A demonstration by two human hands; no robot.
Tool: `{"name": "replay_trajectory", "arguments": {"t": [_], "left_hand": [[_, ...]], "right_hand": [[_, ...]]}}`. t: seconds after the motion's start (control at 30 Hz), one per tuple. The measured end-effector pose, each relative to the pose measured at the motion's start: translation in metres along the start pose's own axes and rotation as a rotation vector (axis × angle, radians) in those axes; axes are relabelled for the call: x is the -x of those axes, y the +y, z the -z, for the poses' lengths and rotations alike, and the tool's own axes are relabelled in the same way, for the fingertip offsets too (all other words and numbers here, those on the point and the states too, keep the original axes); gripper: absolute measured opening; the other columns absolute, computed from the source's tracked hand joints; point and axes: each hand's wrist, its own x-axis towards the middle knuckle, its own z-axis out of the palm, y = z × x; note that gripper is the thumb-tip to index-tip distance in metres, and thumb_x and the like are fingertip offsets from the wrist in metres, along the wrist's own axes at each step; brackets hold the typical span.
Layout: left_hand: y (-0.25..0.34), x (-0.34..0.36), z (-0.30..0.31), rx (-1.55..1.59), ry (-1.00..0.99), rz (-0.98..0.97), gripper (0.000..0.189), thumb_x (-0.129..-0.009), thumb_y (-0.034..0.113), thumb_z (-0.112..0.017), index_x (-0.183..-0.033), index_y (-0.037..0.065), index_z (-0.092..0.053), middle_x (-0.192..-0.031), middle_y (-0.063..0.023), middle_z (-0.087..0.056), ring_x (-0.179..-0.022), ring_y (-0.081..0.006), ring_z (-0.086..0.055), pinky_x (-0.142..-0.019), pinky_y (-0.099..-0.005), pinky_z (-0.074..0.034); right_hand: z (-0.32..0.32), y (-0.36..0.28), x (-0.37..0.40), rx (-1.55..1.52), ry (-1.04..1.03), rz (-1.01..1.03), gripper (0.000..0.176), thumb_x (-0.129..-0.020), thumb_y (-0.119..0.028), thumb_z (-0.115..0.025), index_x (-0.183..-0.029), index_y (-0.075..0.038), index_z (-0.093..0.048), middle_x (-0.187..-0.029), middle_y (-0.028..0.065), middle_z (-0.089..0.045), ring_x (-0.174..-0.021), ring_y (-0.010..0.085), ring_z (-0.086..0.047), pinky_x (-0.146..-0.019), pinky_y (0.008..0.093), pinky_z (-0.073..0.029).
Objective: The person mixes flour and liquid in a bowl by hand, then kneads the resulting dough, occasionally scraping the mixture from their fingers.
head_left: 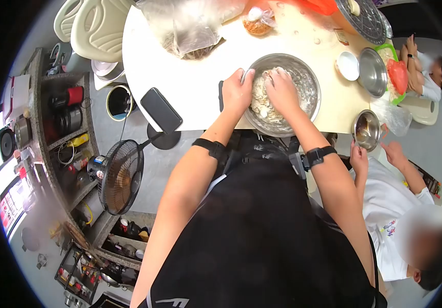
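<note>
A large steel mixing bowl [311, 77] stands at the near edge of the table. Inside it is rough, pale, shaggy dough [262, 109], with floury smears on the bowl's wall. My left hand [238, 92] grips the bowl's left rim, thumb up at the edge. Down in the bowl, my right hand [283, 93] has its fingers curled into the dough; their tips are partly hidden by it. A black phone [161, 110] lies left of the bowl, and another dark flat object [221, 95] is partly covered by my left wrist.
Right of the bowl are a white bowl [348, 65] and a steel basin [373, 73]. A co-worker at the right holds a small metal bowl [367, 129]; another person sits beyond. Plastic bags [195, 31] cover the table's far side. A fan [123, 177] stands at left.
</note>
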Motion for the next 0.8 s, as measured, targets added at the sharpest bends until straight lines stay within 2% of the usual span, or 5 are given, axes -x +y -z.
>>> {"name": "replay_trajectory", "arguments": {"t": [0.17, 0.2, 0.27, 0.4, 0.8], "left_hand": [[-0.003, -0.005, -0.006, 0.007, -0.026, 0.054, 0.046, -0.102, 0.035, -0.066, -0.077, -0.002, -0.053, -0.066, -0.0244, -0.052, -0.062, -0.0359, -0.046, -0.061, -0.0466, -0.043], [-0.003, -0.006, -0.007, -0.018, -0.028, 0.056, 0.044, -0.102, 0.035, -0.066, -0.079, -0.002, -0.055, -0.069, -0.0266, -0.056, -0.065, -0.0423, -0.053, -0.062, -0.0491, -0.044], [0.001, -0.004, -0.001, -0.086, -0.058, 0.074, 0.042, -0.101, 0.034, -0.066, -0.081, -0.002, -0.058, -0.075, -0.0300, -0.061, -0.074, -0.0505, -0.061, -0.065, -0.0527, -0.046], [-0.007, -0.019, -0.011, -0.023, -0.019, -0.016, 0.040, -0.103, 0.030, -0.065, -0.079, -0.001, -0.055, -0.073, -0.0293, -0.058, -0.072, -0.0499, -0.058, -0.065, -0.0517, -0.045], [-0.007, -0.008, -0.006, -0.034, -0.085, -0.013, 0.044, -0.103, 0.034, -0.064, -0.079, -0.002, -0.055, -0.069, -0.0290, -0.057, -0.065, -0.0469, -0.056, -0.062, -0.0491, -0.046]], "right_hand": [[-0.022, -0.007, -0.001, 0.145, -0.080, -0.060, 0.036, -0.099, -0.028, -0.054, -0.120, -0.003, -0.071, -0.133, 0.0195, -0.068, -0.130, 0.0441, -0.057, -0.111, 0.0542, -0.043], [-0.038, 0.004, 0.002, 0.251, 0.106, 0.074, 0.033, -0.097, -0.027, -0.055, -0.115, -0.006, -0.074, -0.122, 0.0170, -0.071, -0.121, 0.0418, -0.062, -0.103, 0.0537, -0.048], [-0.029, 0.000, -0.005, 0.251, -0.161, 0.017, 0.027, -0.094, -0.025, -0.057, -0.107, -0.008, -0.074, -0.114, 0.0142, -0.072, -0.113, 0.0389, -0.064, -0.096, 0.0530, -0.050], [-0.044, 0.021, -0.044, 0.141, 0.098, 0.211, 0.016, -0.089, -0.021, -0.061, -0.086, -0.009, -0.071, -0.093, 0.0104, -0.072, -0.095, 0.0341, -0.066, -0.084, 0.0501, -0.053], [0.060, 0.005, -0.026, -0.197, -0.326, 0.033, 0.041, -0.106, -0.033, -0.051, -0.099, 0.001, -0.073, -0.103, 0.0258, -0.072, -0.102, 0.0460, -0.066, -0.090, 0.0553, -0.051]]}}
